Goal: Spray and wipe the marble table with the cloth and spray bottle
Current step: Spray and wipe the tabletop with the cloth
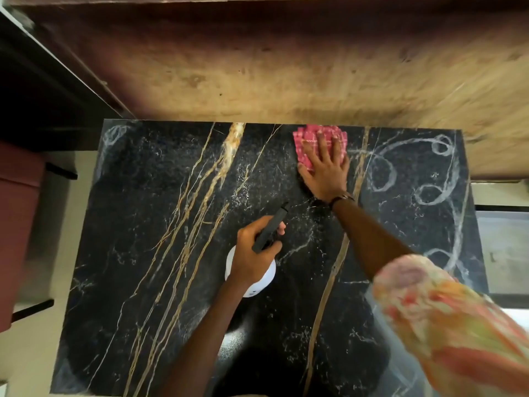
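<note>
The black marble table [160, 253] with gold and white veins fills the lower view. My right hand [325, 170] lies flat, fingers spread, pressing a pink checked cloth [305, 140] against the far edge of the table, right of centre. My left hand [254, 255] grips a white spray bottle [267, 277] with a black trigger head [272, 227], held upright over the middle of the table, nozzle pointing away toward the cloth. White looping smears [429, 181] mark the right part of the marble.
A brown patterned floor [286, 73] lies beyond the table's far edge. A dark red seat [17, 224] stands to the left, and a dark cabinet [37, 90] at the upper left. A grey framed surface [503, 247] sits off the table's right edge.
</note>
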Demonstrator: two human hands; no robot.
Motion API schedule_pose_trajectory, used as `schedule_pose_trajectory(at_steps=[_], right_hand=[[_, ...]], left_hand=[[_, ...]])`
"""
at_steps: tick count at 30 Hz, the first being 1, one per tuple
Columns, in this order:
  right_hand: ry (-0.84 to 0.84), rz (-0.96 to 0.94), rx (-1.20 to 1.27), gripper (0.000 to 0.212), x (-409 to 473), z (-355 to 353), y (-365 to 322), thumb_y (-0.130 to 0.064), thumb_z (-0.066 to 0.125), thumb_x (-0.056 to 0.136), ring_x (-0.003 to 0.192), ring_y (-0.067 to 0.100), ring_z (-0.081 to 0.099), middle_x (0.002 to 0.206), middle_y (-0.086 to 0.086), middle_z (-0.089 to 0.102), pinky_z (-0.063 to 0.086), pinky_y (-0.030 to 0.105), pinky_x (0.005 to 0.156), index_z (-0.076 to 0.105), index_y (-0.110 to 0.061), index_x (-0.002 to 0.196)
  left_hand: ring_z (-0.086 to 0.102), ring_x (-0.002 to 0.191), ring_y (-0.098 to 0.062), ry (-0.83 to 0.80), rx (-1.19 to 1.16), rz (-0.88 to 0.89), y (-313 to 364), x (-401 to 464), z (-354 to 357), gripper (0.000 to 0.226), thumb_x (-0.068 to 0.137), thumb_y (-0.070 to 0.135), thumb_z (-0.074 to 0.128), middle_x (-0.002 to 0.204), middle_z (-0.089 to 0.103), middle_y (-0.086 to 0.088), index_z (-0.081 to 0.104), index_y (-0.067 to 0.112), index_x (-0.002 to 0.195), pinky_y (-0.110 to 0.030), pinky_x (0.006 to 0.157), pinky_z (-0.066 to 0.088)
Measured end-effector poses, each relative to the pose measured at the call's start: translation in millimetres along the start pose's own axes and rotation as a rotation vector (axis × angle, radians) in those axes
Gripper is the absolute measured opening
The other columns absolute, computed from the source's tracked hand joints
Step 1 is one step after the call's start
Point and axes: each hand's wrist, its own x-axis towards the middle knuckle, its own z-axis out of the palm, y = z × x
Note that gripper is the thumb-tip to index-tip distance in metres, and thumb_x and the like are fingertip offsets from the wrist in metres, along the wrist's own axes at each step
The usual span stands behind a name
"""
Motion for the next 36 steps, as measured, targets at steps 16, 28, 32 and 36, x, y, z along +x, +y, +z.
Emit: schedule_pose_trajectory(at_steps=[16,28,32,36], right_hand=[[0.042,-0.061,-0.035,0.07,-49,1,78,-0.071,0.017,0.087,0.146,0.034,0.001,0.16,0.003,0.009,0.013,0.063,0.112,0.013,-0.037,0.149],[0.0,-0.466,-0.091,0.064,-4,18,-45,-0.06,0.023,0.089,0.146,0.036,0.01,0.159,0.004,0.019,0.011,0.06,0.115,0.028,-0.035,0.147],[0.074,-0.501,-0.142,0.061,-47,19,45,-0.06,0.032,0.089,0.145,0.033,0.015,0.157,0.003,0.024,0.019,0.058,0.114,0.03,-0.035,0.146],[0.079,-0.151,-0.057,0.069,-55,-4,147,-0.064,0.025,0.087,0.145,0.037,0.011,0.158,0.006,0.02,0.023,0.063,0.11,0.026,-0.031,0.148]], left_hand=[[0.05,0.055,-0.005,-0.009,-0.061,0.017,-4,2,-7,0.018,0.072,0.005,0.055,0.079,0.065,-0.001,0.063,0.001,0.087,-0.017,0.058,0.042],[0.064,0.08,-0.009,0.042,-0.043,0.026,-2,-1,1,0.021,0.069,0.011,0.055,0.083,0.069,0.006,0.066,0.007,0.086,-0.02,0.078,0.049],[0.058,0.064,-0.001,0.077,0.01,0.049,0,-2,8,0.025,0.069,0.019,0.054,0.079,0.067,0.013,0.066,0.005,0.086,-0.016,0.065,0.046],[0.063,0.075,-0.004,0.097,0.019,0.02,1,-3,17,0.019,0.069,0.019,0.057,0.083,0.069,0.015,0.066,0.024,0.085,-0.015,0.072,0.05]])
